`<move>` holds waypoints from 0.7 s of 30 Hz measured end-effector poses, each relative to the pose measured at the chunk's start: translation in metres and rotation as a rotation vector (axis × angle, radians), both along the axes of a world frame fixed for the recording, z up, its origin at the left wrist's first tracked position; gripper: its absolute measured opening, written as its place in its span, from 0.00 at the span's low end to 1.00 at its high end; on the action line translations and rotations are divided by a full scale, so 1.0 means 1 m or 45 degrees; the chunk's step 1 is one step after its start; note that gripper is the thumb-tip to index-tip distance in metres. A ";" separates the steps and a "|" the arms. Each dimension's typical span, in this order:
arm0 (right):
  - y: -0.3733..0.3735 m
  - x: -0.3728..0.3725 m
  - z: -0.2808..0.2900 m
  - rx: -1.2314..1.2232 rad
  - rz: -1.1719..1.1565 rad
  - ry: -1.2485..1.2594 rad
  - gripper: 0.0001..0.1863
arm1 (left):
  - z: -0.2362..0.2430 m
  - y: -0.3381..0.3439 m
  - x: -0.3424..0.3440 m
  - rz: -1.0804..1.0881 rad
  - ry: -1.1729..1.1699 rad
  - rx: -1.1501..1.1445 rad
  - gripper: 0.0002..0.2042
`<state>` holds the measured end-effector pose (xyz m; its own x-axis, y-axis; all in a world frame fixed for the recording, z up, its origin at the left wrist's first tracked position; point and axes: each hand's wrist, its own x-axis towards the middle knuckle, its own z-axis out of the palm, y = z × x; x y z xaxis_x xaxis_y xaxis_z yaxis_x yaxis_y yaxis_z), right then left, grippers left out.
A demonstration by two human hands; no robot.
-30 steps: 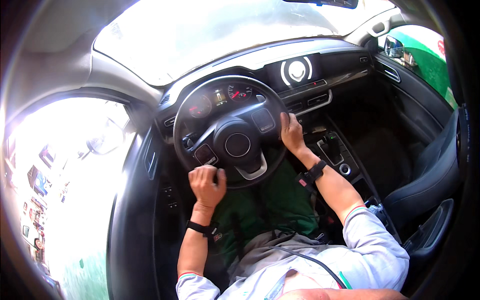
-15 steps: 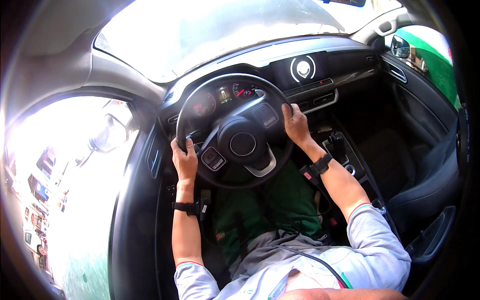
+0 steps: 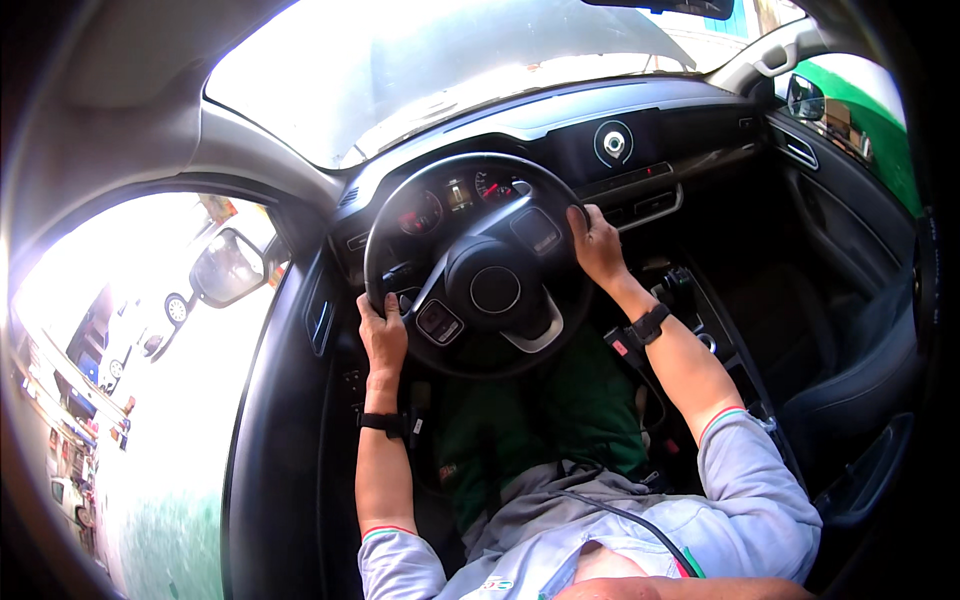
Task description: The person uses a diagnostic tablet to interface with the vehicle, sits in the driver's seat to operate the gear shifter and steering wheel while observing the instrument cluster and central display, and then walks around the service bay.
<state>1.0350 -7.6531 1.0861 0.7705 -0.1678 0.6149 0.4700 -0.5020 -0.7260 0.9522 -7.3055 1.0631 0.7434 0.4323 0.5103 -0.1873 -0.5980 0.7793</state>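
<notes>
Car cabin [image 3: 110, 90]: dark lower trim, pale grey pillar at far left, strong daylight entering from the far side and the left.
Windshield [image 3: 290, 95]: across the far side, washed out by glare, with a grey panel [image 3: 470, 40] visible through it.
Left window [image 3: 190, 400]: very bright, a white car [image 3: 150, 325] outside.
Dashboard [image 3: 500, 118]: black, running left to right beneath the windshield.
Shirt [image 3: 720, 510]: light grey, striped cuffs, at the near edge.
Passenger seat [image 3: 850, 350]: black, on the right, partly lost in shadow.
Steering wheel [image 3: 495, 290]: black, in the middle, between the two hands, its silver lower spoke toward the near right.
Trousers [image 3: 540, 420]: green, on the near side of the wheel and partly under it.
Center screen [image 3: 575, 150]: dark with a pale round graphic, far side, right of the wheel.
Side mirror [image 3: 228, 268]: outside, on the left.
Right hand [image 3: 600, 247]: grip closed around the wheel's right side, thumb on the near face.
Left hand [image 3: 383, 335]: grip closed around the wheel's left side, lower than the other; most fingers hidden.
Gear selector [image 3: 680, 280]: black, right of the wheel, not held.
Wrist straps [image 3: 380, 423]: black, one per wrist.
</notes>
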 end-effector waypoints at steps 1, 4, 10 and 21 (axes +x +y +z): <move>0.001 0.006 0.002 0.000 0.014 -0.020 0.33 | -0.007 0.000 0.001 0.001 0.016 -0.020 0.13; 0.001 0.021 -0.007 0.041 0.092 0.125 0.32 | -0.052 -0.004 -0.001 -0.043 0.054 -0.240 0.13; 0.015 0.015 -0.053 0.086 -0.032 -0.006 0.27 | -0.140 -0.024 -0.018 -0.234 0.106 -0.674 0.16; 0.068 -0.002 0.028 -0.561 -0.001 0.029 0.25 | -0.048 0.084 -0.031 -0.174 0.085 -0.379 0.22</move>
<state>1.0329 -7.5856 1.1141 0.7848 0.1062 0.6106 0.4560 -0.7662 -0.4528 0.9213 -7.2217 1.0152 0.8324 0.4489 0.3250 -0.1928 -0.3152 0.9292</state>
